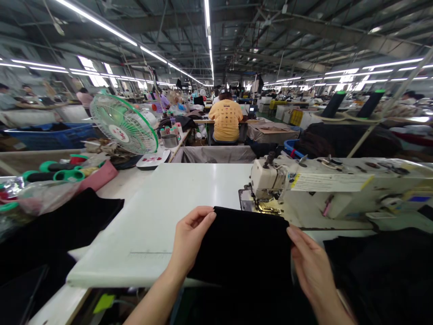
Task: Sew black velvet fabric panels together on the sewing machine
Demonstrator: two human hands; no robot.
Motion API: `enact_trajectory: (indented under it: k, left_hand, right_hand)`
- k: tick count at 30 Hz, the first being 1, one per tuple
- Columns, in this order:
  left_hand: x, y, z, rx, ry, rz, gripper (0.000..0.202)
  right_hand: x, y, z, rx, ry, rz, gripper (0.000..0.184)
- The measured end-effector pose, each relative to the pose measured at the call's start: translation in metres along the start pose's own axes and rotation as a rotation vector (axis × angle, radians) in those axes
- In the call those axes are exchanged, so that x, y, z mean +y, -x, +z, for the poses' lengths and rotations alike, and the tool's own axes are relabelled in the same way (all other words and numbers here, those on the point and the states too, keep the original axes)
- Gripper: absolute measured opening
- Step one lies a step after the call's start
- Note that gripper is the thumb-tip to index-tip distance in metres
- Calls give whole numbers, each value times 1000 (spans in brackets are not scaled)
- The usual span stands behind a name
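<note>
A piece of black fabric (pixel 243 248) hangs between my two hands over the front edge of the white sewing table (pixel 189 189). My left hand (pixel 192 232) pinches its upper left corner between thumb and fingers. At the upper right corner, my right hand (pixel 309 255) grips the edge the same way. The top edge is pulled nearly straight, sloping slightly down to the right. Just beyond the cloth stands the head of a sewing machine (pixel 267 178), with its needle area close behind the fabric's top edge. The fabric's lower part merges with dark material below.
More black cloth lies at the left (pixel 64 225) and right (pixel 385 271). Green-ended thread spools (pixel 64 174) and a green fan (pixel 122 124) stand at the left. Dark thread cones (pixel 368 104) rise behind the machine. A person in a yellow shirt (pixel 226 118) sits ahead, facing away.
</note>
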State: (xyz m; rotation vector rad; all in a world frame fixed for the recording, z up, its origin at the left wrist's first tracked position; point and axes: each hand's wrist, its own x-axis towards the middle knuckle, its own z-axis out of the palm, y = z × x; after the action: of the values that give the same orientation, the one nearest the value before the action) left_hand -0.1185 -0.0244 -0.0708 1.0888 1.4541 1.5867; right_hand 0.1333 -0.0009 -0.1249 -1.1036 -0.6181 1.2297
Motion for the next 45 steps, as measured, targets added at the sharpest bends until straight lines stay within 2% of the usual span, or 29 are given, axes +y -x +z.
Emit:
enact_trajectory:
  k: [5, 13, 21, 24, 30, 39, 43, 45]
  left_hand:
    - [4, 3, 4, 77, 40, -18, 20]
    - [9, 4, 7, 101, 8, 66, 16]
    - [7, 0, 8, 107, 16, 82, 18]
    - [6, -1, 6, 138, 69, 76, 25]
    - [7, -7, 2, 153, 184, -42, 34]
    - [10, 1, -4, 179, 156, -40, 34]
    - [5, 4, -12, 129, 91, -7, 33]
    - [6, 3, -20, 104, 36, 43, 32]
  right_hand:
    - [-3, 3, 1, 60, 2, 14, 35]
    - [-12, 8, 0, 38, -18, 12, 34]
    - [-15, 12, 3, 24, 5, -54, 33]
    - [-18, 13, 6, 10, 21, -111, 32]
    - [-22, 11, 12, -34, -2, -176, 26]
    - [-18, 11, 18, -24, -56, -182, 29]
    - [-17, 10, 20, -36, -79, -228, 27]
    - [-20, 13, 19, -97, -83, -242, 24]
